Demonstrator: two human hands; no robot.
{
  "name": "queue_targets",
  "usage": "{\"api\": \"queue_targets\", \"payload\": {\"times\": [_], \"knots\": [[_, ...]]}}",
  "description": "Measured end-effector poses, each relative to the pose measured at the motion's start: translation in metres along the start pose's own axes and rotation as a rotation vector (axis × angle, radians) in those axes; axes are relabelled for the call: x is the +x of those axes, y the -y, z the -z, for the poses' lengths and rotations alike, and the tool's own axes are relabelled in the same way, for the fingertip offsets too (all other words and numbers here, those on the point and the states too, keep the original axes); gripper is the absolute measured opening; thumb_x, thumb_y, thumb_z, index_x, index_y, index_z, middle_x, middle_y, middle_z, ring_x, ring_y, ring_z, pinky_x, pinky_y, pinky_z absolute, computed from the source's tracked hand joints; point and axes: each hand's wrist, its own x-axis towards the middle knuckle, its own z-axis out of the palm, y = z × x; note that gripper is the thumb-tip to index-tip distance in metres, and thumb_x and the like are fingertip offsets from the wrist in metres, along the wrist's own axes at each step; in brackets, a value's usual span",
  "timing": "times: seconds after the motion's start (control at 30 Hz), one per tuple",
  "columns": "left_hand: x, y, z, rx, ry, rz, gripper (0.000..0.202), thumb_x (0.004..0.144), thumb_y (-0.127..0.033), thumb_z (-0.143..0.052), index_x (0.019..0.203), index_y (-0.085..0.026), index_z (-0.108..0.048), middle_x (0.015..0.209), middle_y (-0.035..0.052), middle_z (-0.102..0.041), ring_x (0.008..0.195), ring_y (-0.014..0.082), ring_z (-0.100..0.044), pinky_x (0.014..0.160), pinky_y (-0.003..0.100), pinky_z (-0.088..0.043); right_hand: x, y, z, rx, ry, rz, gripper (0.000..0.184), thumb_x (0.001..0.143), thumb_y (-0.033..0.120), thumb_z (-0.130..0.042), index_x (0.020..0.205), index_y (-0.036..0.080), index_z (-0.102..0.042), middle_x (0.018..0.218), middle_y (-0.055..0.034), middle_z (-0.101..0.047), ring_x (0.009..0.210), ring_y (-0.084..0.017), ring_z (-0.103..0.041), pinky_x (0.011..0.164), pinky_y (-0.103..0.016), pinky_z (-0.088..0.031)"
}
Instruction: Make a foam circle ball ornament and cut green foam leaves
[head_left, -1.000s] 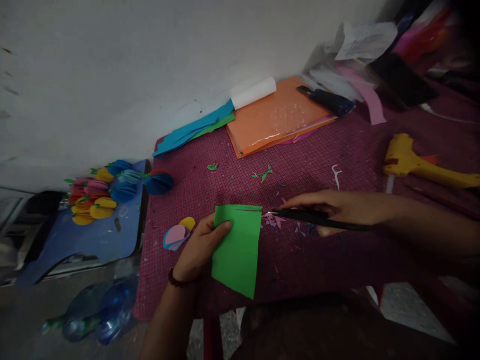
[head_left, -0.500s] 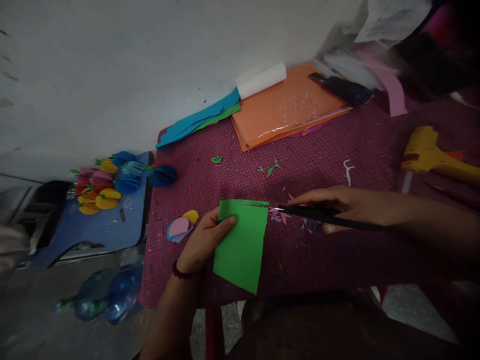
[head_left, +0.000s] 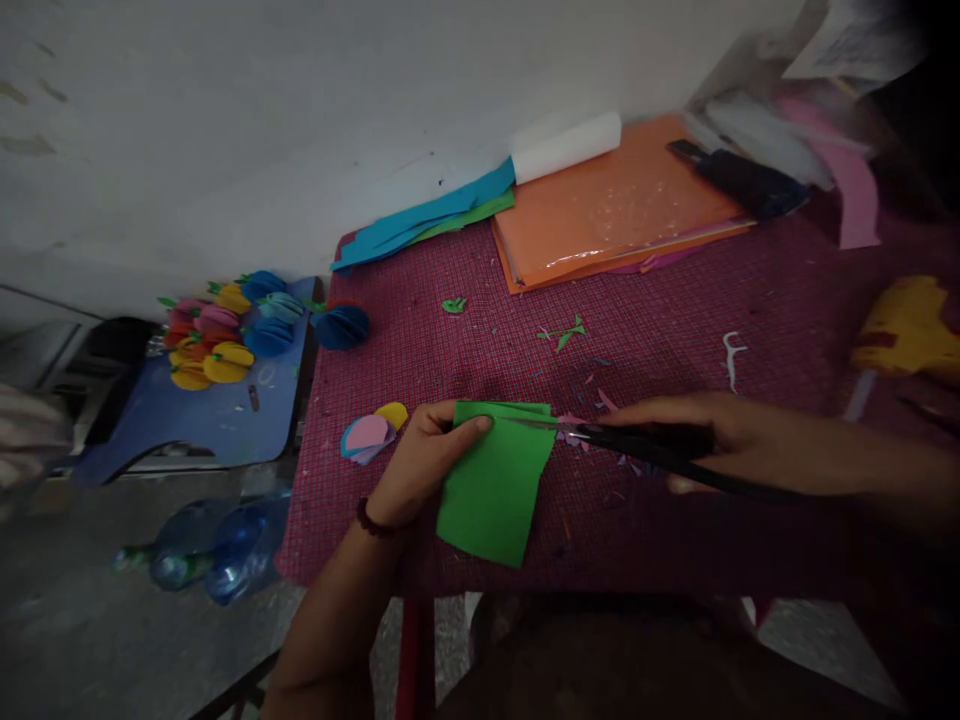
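My left hand (head_left: 420,470) pinches the left edge of a green paper sheet (head_left: 495,490) and holds it just above the front of the magenta checked table (head_left: 660,320). My right hand (head_left: 720,440) is closed round black scissors (head_left: 637,445). The blades lie across the top edge of the green sheet, and a thin strip along that edge is partly cut loose. Small pink and purple paper scraps (head_left: 592,410) lie under the scissors.
Folded pink, blue and yellow paper circles (head_left: 371,435) lie left of my left hand. An orange folder (head_left: 607,210), white roll (head_left: 566,147), blue paper strips (head_left: 427,215) and yellow glue gun (head_left: 904,325) lie further back. Paper fruit (head_left: 225,330) sits on a blue board; plastic bottles (head_left: 202,555) lie on the floor.
The scissor blades have gone further left along the top edge of the green sheet, loosening a narrow strip. The camera has shifted, so everything sits a little to the right.
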Motion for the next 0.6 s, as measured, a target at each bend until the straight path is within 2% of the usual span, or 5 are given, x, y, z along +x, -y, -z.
{"api": "queue_targets", "payload": {"times": [0.17, 0.3, 0.4, 0.6], "knots": [[-0.001, 0.000, -0.002, 0.076, -0.104, -0.087, 0.024, 0.068, -0.039, -0.078, 0.073, -0.017, -0.072, 0.066, -0.0001, -0.068, 0.055, 0.0095, -0.059, 0.050, 0.018, -0.046, -0.002, 0.003, -0.002, -0.158, -0.012, -0.035, 0.062, 0.078, 0.041, -0.068, 0.136, 0.031, -0.050, 0.127, -0.0050, -0.061, 0.110, -0.026, -0.061, 0.088, -0.035, -0.050], [-0.001, 0.000, 0.002, 0.053, -0.179, -0.109, 0.024, 0.068, -0.039, -0.078, 0.073, -0.017, -0.071, 0.062, -0.0012, -0.066, 0.053, 0.0094, -0.057, 0.049, 0.019, -0.046, -0.007, 0.008, -0.001, -0.312, -0.093, 0.010, 0.070, 0.078, 0.041, -0.069, 0.142, 0.033, -0.040, 0.139, -0.0065, -0.052, 0.124, -0.028, -0.052, 0.103, -0.041, -0.043], [-0.002, -0.002, 0.006, -0.030, -0.212, -0.107, 0.024, 0.065, -0.038, -0.080, 0.073, -0.018, -0.071, 0.063, -0.0012, -0.067, 0.052, 0.0098, -0.059, 0.050, 0.020, -0.048, -0.009, 0.011, 0.002, -0.315, -0.123, -0.008, 0.070, 0.078, 0.042, -0.067, 0.142, 0.030, -0.040, 0.142, -0.0083, -0.048, 0.128, -0.030, -0.048, 0.106, -0.043, -0.040], [-0.002, -0.003, 0.010, -0.108, -0.213, -0.079, 0.025, 0.061, -0.038, -0.083, 0.072, -0.018, -0.072, 0.065, 0.0004, -0.071, 0.054, 0.0115, -0.062, 0.052, 0.021, -0.051, -0.008, 0.018, 0.005, -0.222, -0.085, -0.059, 0.068, 0.077, 0.040, -0.067, 0.140, 0.027, -0.046, 0.137, -0.0086, -0.055, 0.124, -0.031, -0.053, 0.102, -0.042, -0.045]]}}
